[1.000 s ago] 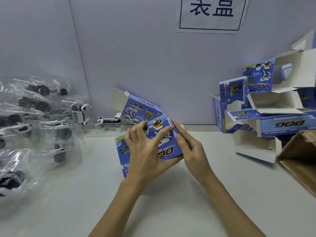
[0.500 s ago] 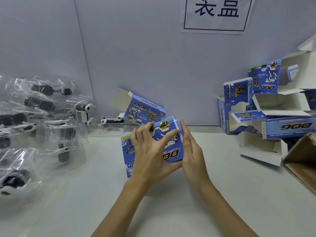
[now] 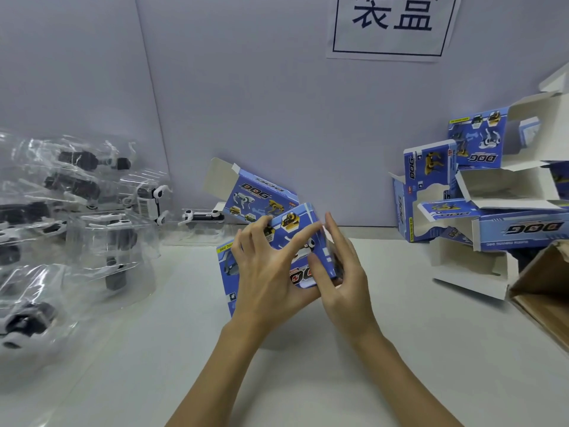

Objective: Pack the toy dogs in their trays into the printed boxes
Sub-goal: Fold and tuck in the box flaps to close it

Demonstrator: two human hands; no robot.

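Both hands are holding one printed box (image 3: pixel 295 238) tilted above the table (image 3: pixel 400 349). Left hand (image 3: pixel 264 278) fingers are spreading over its front, gripping it; right hand (image 3: pixel 341 272) is clasping its right end, thumb on the front.

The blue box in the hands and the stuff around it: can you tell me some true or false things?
1. Both hands hold the blue printed cardboard box. True: the left hand and the right hand have a grip on it.
2. The clear plastic trays with toy dogs lie on the right. False: they are on the left.
3. A white paper sign hangs on the wall. True.
4. The open blue boxes on the right are red. False: blue and white.
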